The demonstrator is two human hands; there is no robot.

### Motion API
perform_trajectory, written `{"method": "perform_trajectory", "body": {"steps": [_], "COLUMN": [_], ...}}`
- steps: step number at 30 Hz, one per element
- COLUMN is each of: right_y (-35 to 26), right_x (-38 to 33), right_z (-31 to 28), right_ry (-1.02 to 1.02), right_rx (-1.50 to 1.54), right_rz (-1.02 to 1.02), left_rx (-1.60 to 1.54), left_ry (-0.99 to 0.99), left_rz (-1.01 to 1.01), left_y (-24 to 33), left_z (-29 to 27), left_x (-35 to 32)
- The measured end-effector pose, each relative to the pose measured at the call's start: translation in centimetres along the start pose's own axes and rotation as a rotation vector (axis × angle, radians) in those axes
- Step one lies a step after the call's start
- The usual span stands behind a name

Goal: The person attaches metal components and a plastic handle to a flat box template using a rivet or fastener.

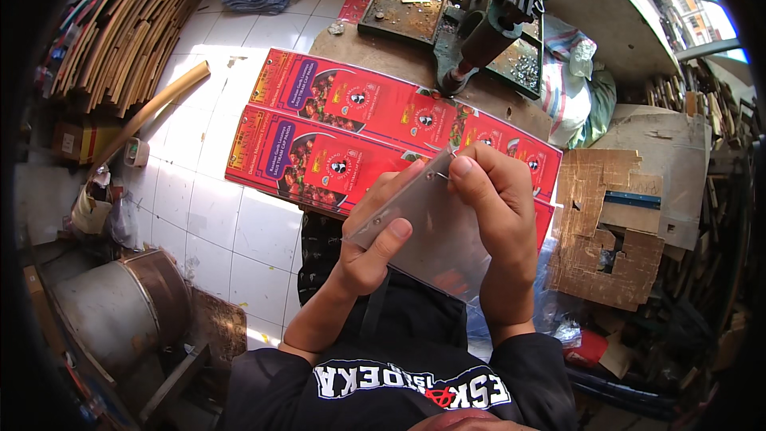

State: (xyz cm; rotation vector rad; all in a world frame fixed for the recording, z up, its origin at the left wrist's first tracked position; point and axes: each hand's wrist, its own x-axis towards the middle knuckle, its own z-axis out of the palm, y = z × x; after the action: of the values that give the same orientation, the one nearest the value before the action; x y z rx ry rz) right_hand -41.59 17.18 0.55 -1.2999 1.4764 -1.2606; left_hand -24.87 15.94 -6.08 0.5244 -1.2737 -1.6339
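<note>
In front of my chest I hold a stack of translucent plastic sheets [435,243], tilted, with small round holes along its upper edge. My left hand [371,243] is closed on its left corner, thumb lying on top near one hole. At the upper right corner, beside another hole, my right hand [499,199] pinches with thumb and forefinger. A thin shiny strand shows by that pinch; whether it is wire or cord I cannot tell. Beyond my hands lie long red printed sheets [383,126] in two overlapping rows, partly hidden by the plastic and my fingers.
A dark metal press [483,36] stands at the far side of the table, beside trays [405,8] of scraps. Torn cardboard [578,231] lies at right. A metal drum [112,311] stands at lower left, a cardboard tube [159,104] leans at left, near stacked boards [132,32].
</note>
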Motion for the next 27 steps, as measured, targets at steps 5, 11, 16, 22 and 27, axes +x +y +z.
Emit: {"method": "perform_trajectory", "body": {"steps": [5, 11, 16, 22, 27], "right_y": [-0.4, -0.3, -0.2, 0.7, 0.4], "right_x": [0.6, 1.3, 0.3, -0.6, -1.0], "right_z": [-0.2, -1.5, -0.6, 0.1, 0.2], "right_ry": [-0.045, -0.13, -0.061, 0.08, 0.055], "right_rx": [-0.029, 0.205, 0.059, -0.28, -0.385], "right_rz": [0.06, 0.228, 0.048, -0.282, -0.35], "left_rx": [0.016, -0.024, 0.006, 0.007, -0.029], "left_ry": [0.015, 0.018, 0.023, 0.013, 0.028], "left_rz": [0.0, -0.015, -0.01, -0.025, -0.041], "left_y": [-0.1, -0.2, -0.1, 0.1, -0.1], "left_z": [-0.1, 0.0, -0.1, -0.1, -0.1], "left_x": [-0.1, 0.1, 0.0, -0.1, -0.2]}}
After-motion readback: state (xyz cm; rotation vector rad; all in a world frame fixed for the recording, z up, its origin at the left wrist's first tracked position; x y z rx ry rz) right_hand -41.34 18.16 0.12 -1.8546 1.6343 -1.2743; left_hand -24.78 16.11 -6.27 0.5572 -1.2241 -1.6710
